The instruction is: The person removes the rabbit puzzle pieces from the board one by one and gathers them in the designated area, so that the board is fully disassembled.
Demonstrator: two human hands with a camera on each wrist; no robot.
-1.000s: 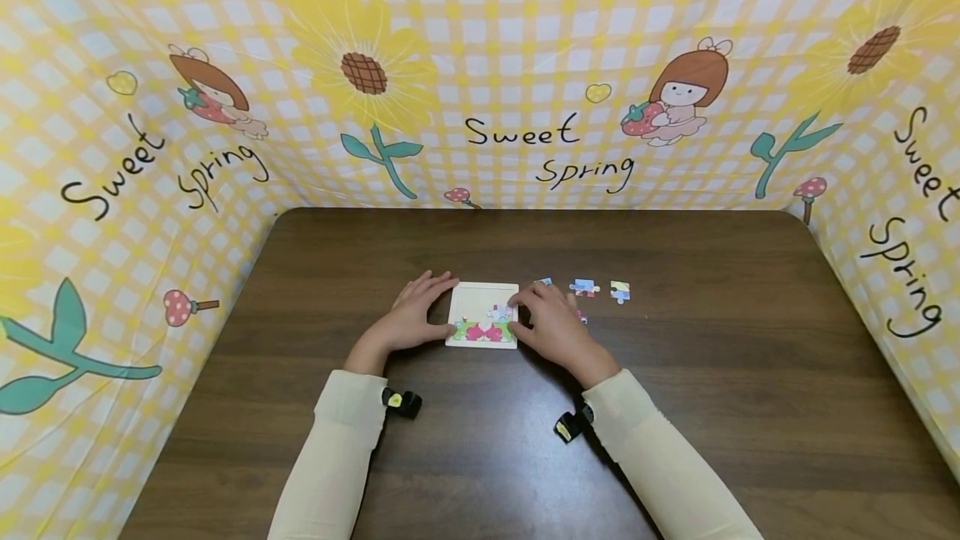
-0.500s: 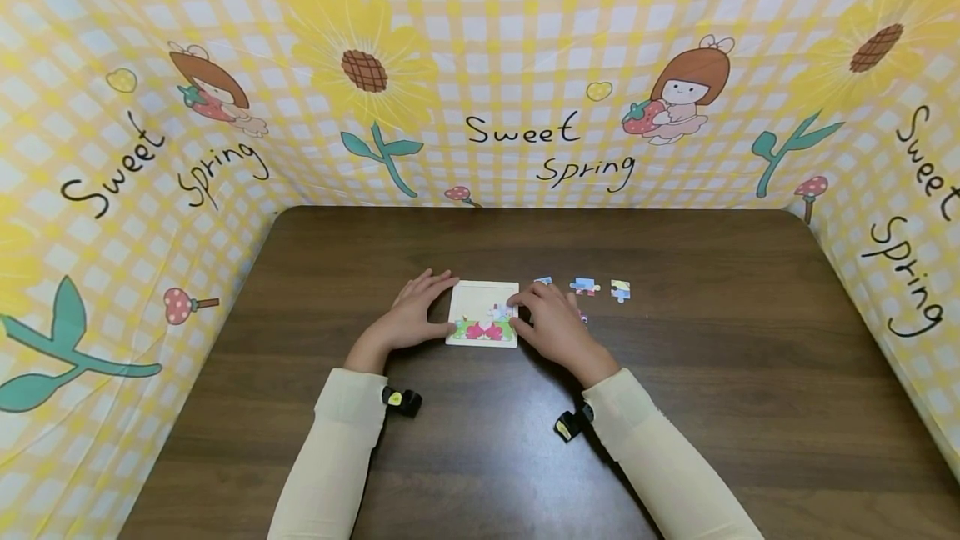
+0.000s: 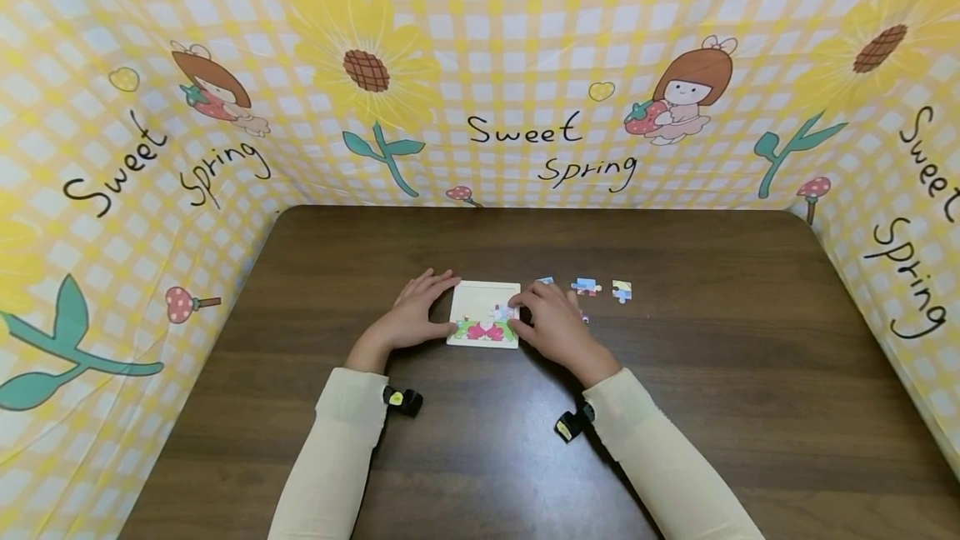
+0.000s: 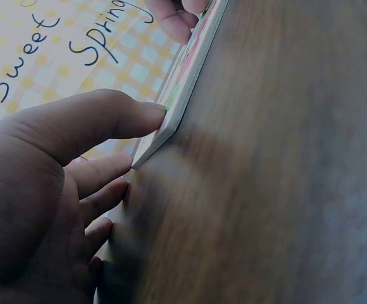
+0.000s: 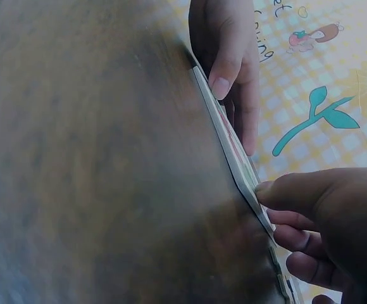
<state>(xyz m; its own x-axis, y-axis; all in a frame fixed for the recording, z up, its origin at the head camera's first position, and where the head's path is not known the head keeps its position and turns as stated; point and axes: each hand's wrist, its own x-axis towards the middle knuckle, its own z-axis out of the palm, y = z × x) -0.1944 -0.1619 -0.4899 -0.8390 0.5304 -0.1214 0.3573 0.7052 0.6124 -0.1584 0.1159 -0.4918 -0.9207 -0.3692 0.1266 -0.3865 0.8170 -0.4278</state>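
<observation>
A small pale jigsaw tray (image 3: 468, 297) lies on the brown table, its lower part filled with green and pink picture pieces (image 3: 483, 331). A pale blue and white piece (image 3: 499, 312) sits above them on the right. My left hand (image 3: 408, 315) rests at the tray's left side with fingers extended; in the left wrist view its thumb (image 4: 139, 118) lies over the near corner. From the right, my right hand (image 3: 555, 325) holds the tray's side between bent fingers, its thumb tip (image 5: 266, 192) on the rim in the right wrist view. The hand hides part of that edge.
Loose puzzle pieces lie right of the tray: a blue and red one (image 3: 587, 286), a yellow and blue one (image 3: 622, 291), and others partly behind the right hand. A yellow checked cloth (image 3: 525, 48) surrounds the table's back and sides.
</observation>
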